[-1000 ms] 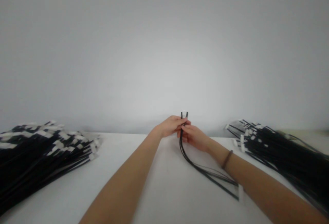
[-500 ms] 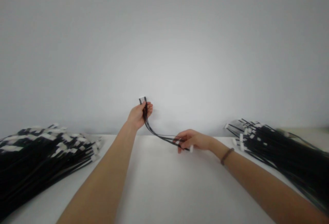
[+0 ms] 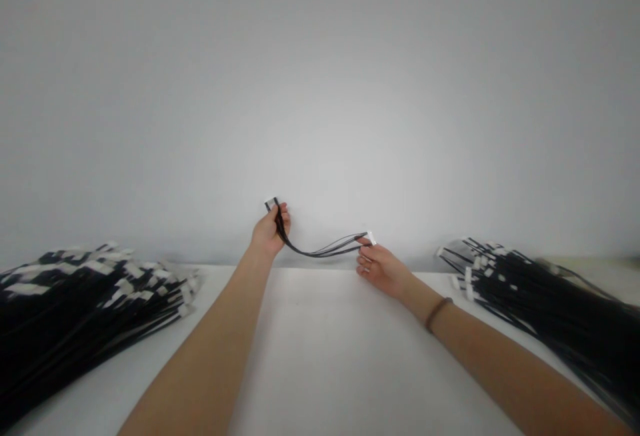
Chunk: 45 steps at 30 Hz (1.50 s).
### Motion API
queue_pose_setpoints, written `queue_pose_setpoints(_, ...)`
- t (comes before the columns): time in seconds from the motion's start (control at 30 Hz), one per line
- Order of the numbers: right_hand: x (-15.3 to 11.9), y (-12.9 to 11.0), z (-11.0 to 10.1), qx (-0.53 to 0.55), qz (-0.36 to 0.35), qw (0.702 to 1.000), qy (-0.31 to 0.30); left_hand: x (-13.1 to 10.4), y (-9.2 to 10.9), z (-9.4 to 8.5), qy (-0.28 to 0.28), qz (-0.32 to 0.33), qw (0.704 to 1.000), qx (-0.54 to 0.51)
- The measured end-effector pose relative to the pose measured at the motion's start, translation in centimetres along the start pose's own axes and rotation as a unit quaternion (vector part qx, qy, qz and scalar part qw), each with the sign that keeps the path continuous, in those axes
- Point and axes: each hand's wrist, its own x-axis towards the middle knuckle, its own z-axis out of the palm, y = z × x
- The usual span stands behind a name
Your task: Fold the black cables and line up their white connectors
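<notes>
A bundle of thin black cables point(image 3: 315, 254) sags between my two hands, with a white connector at each end. My left hand point(image 3: 271, 230) is closed round the cables just below the left connector point(image 3: 271, 201), which sticks up above the thumb. On the other side, my right hand point(image 3: 383, 269) pinches the cables beside the right connector point(image 3: 371, 238), its lower fingers curled. The cable bundle hangs in front of the wall, above the far edge of the white table.
On the white table point(image 3: 310, 356), a large pile of black cables with white connectors point(image 3: 65, 316) lies at the left. Another such pile point(image 3: 545, 303) lies at the right. A pale grey wall point(image 3: 320, 89) rises behind the table.
My right hand has risen and turned, lifting the right connector upward. My left hand has moved slightly down and left. The cables now hang in a shallow curve.
</notes>
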Motion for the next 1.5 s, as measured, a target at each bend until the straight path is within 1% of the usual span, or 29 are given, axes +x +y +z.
queue_pose_setpoints(0.13, -0.2, 0.0, 0.8, 0.014, 0.005, 1.000, -0.010, 0.0, -1.6, 1.2, 0.004, -0.006, 1.000, -0.020)
queue_pose_setpoints(0.23, -0.2, 0.1, 1.3, -0.006, 0.010, 1.000, -0.006, -0.1, -3.7, 2.0, 0.034, 0.016, 0.999, 0.001)
queue_pose_setpoints(0.3, -0.1, 0.2, 1.2, -0.020, -0.001, 1.000, 0.019, -0.3, -5.1, 2.3, 0.047, 0.036, 0.997, 0.046)
queue_pose_setpoints(0.33, 0.0, 0.2, 1.1, -0.024, -0.012, 0.999, 0.036, -0.4, -5.7, 2.2, 0.041, 0.046, 0.995, 0.084)
queue_pose_setpoints(0.37, 0.2, 0.1, 0.9, -0.027, -0.025, 0.998, 0.054, -0.6, -6.2, 2.0, 0.024, 0.055, 0.989, 0.136)
queue_pose_setpoints(0.4, 0.4, 0.1, 0.6, -0.030, -0.039, 0.996, 0.072, -0.7, -6.6, 1.7, -0.003, 0.060, 0.978, 0.200)
queue_pose_setpoints(0.43, 0.5, 0.0, 0.3, -0.033, -0.052, 0.994, 0.087, -0.9, -6.8, 1.4, -0.036, 0.058, 0.960, 0.272)
queue_pose_setpoints(0.5, 0.9, -0.1, -0.4, -0.045, -0.075, 0.990, 0.110, -1.4, -6.9, 0.6, -0.115, 0.017, 0.908, 0.402)
queue_pose_setpoints(0.57, 1.1, -0.1, -1.1, -0.080, -0.095, 0.985, 0.123, -1.7, -7.0, -0.3, -0.188, -0.049, 0.856, 0.480)
queue_pose_setpoints(0.63, 1.4, 0.0, -1.7, -0.163, -0.108, 0.972, 0.127, -1.8, -7.2, -1.1, -0.237, -0.097, 0.822, 0.508)
queue_pose_setpoints(0.67, 1.5, 0.1, -1.9, -0.228, -0.108, 0.959, 0.127, -1.8, -7.4, -1.4, -0.251, -0.108, 0.812, 0.516)
queue_pose_setpoints(0.7, 1.6, 0.1, -2.0, -0.303, -0.103, 0.939, 0.126, -1.7, -7.6, -1.7, -0.257, -0.113, 0.804, 0.525)
queue_pose_setpoints(0.77, 1.7, 0.1, -2.2, -0.447, -0.094, 0.882, 0.118, -1.7, -8.0, -2.1, -0.256, -0.119, 0.788, 0.547)
queue_pose_setpoints(0.83, 1.6, 0.1, -2.3, -0.540, -0.104, 0.829, 0.104, -1.7, -8.3, -2.2, -0.253, -0.108, 0.769, 0.578)
queue_pose_setpoints(0.87, 1.6, 0.1, -2.3, -0.564, -0.116, 0.812, 0.093, -1.7, -8.4, -2.2, -0.260, -0.097, 0.756, 0.593)
queue_pose_setpoints(0.93, 1.6, 0.0, -2.4, -0.586, -0.133, 0.797, 0.062, -1.9, -8.6, -2.1, -0.291, -0.077, 0.725, 0.620)
queue_pose_setpoints(1.0, 1.5, 0.0, -2.5, -0.589, -0.141, 0.795, 0.035, -1.9, -8.7, -1.9, -0.329, -0.063, 0.693, 0.639)
queue_pose_setpoints(1.07, 1.5, 0.0, -2.7, -0.592, -0.141, 0.793, 0.027, -1.8, -8.7, -1.9, -0.356, -0.056, 0.669, 0.650)
queue_pose_setpoints(1.17, 1.5, 0.0, -2.7, -0.603, -0.142, 0.784, 0.032, -1.5, -8.7, -2.0, -0.377, -0.055, 0.655, 0.653)
queue_pose_setpoints(1.3, 1.1, 0.0, -2.2, -0.616, -0.155, 0.772, 0.036, -1.4, -8.7, -2.3, -0.384, -0.070, 0.657, 0.645)
queue_pose_setpoints(1.4, 0.7, 0.1, -1.8, -0.626, -0.175, 0.759, 0.034, -1.6, -8.6, -2.1, -0.384, -0.070, 0.656, 0.646)
queue_pose_setpoints(1.5, 0.5, 0.1, -1.5, -0.620, -0.194, 0.759, 0.041, -1.9, -8.4, -1.7, -0.380, -0.075, 0.651, 0.652)
